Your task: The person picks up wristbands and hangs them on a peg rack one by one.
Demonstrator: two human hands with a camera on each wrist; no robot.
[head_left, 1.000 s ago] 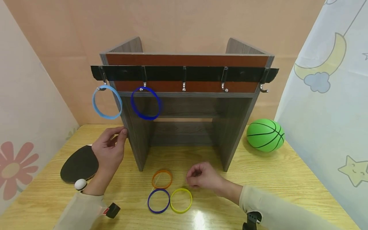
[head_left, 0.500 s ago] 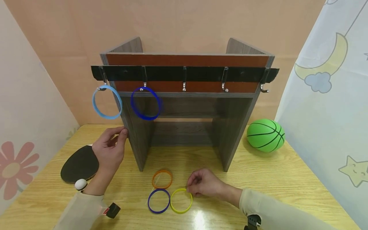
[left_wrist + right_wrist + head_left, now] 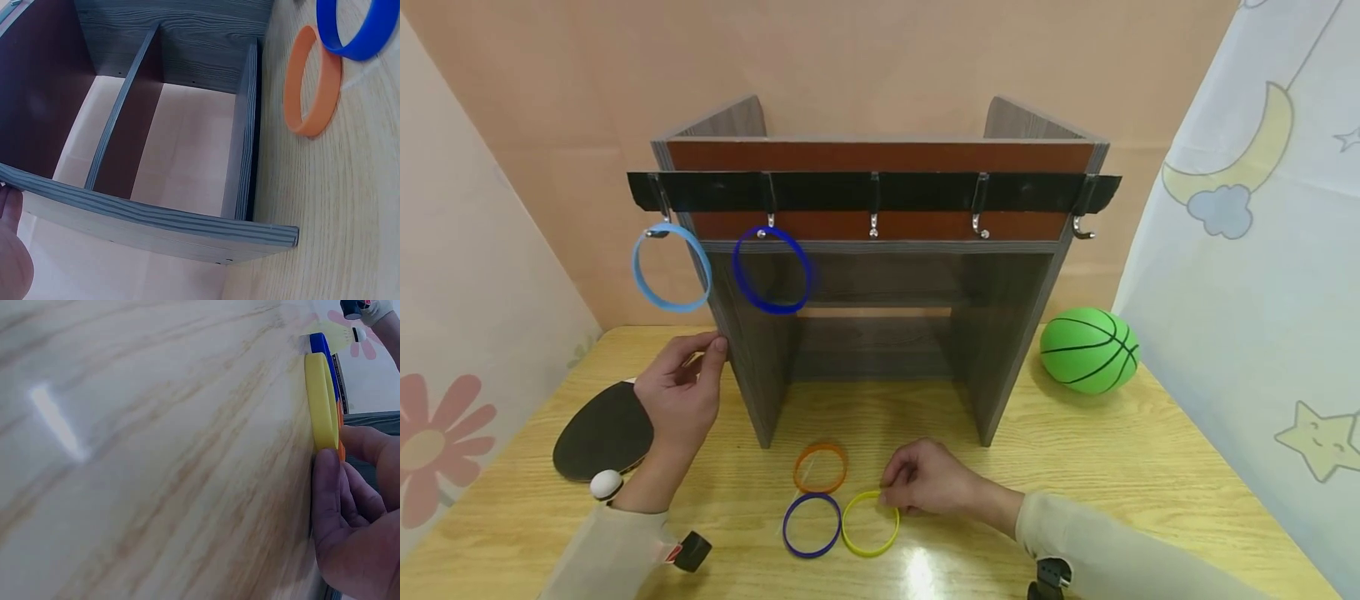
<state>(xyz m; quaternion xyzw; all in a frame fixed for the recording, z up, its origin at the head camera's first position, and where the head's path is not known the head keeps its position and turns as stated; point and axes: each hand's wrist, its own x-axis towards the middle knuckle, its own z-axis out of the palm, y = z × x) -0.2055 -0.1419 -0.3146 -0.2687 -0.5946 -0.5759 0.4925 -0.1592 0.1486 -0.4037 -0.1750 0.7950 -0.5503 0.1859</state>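
My left hand [image 3: 683,392] pinches the front edge of the left side panel of a grey wooden shelf [image 3: 1011,333]; only part of that hand shows at the left edge of the left wrist view. On the table, my right hand [image 3: 934,479] pinches the upper right rim of a yellow silicone wristband [image 3: 847,533]. In the right wrist view, thumb and forefinger meet at the end of the yellow band [image 3: 320,400]. Beside it lie a dark blue wristband [image 3: 786,533] and an orange wristband [image 3: 842,467].
A black hook rail [image 3: 827,192] crosses the shelf front. A light blue band [image 3: 638,275] and a blue band [image 3: 741,279] hang from its two left hooks. A green ball [image 3: 1090,350] sits right; a black paddle [image 3: 602,433] and small white ball [image 3: 606,484] lie left.
My right hand has come down slightly onto the yellow wristband's rim and now pinches it. The left hand keeps its grip on the panel. The head view has shifted slightly.
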